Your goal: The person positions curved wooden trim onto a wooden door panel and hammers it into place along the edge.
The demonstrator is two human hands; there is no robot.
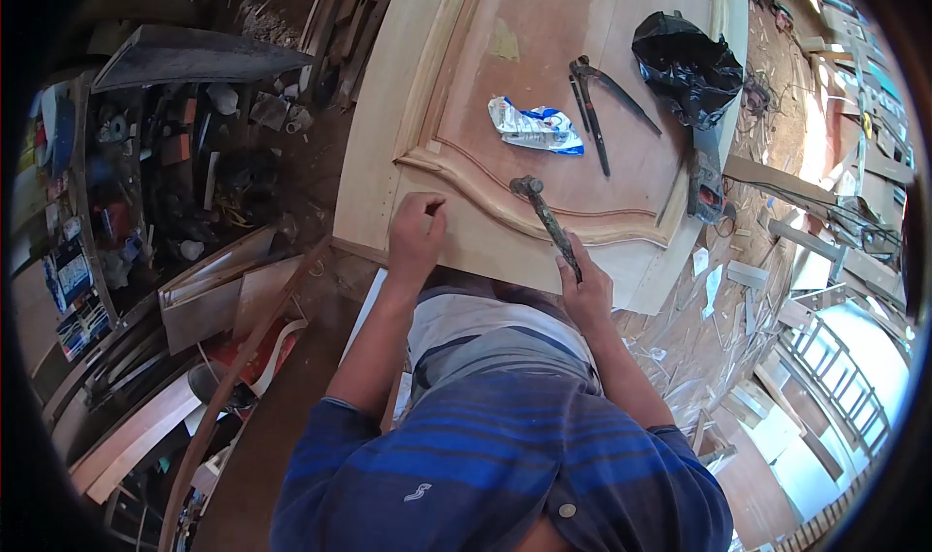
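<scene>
My right hand (587, 288) is wrapped round the handle of a hammer (550, 220), its head pointing up and away over the lower edge of a wooden door panel (374, 178). My left hand (417, 236) is above the panel's near left corner with its fingers curled together. Whatever those fingers may hold is too small or hidden to name. Between the two hands runs a curved moulding (485, 195) on the panel. Farther up lie a blue and white plastic packet (537, 127) and a pair of long-handled pincers (612, 91).
A crumpled black plastic bag (687, 66) rests on the panel's right side, beside a long tool with a dark handle (707, 178). Wood offcuts (746, 274) and shavings litter the floor at right. Shelving with clutter (107, 212) and leaning boards (233, 280) stand at left.
</scene>
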